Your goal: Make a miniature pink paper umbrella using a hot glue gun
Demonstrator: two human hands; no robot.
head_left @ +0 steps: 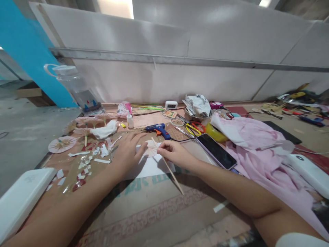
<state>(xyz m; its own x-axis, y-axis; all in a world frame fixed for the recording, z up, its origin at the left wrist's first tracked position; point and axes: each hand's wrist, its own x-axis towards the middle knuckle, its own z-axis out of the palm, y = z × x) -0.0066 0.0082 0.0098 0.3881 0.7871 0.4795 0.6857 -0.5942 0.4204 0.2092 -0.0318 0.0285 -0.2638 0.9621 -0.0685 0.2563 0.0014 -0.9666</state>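
My right hand (176, 152) pinches a thin wooden stick (172, 174) between thumb and fingertips. The stick slants from a pale round disc (151, 150) down toward me, its upper end over the disc. Fine ribs spread across the disc, which lies on a white sheet of paper (147, 171). At the disc's left edge, my left hand (128, 151) rests with fingers stretched out and the thumb close to or touching the disc. Just beyond both hands is a blue hot glue gun (158, 130) with an orange trigger.
Several ribbed discs (62, 144) and white paper scraps (84, 167) lie on the left, near a water bottle (83, 92). A phone (216, 151), yellow-handled pliers (192, 129) and a pink cloth (252, 144) are on the right. A small glue bottle (130, 120) stands behind.
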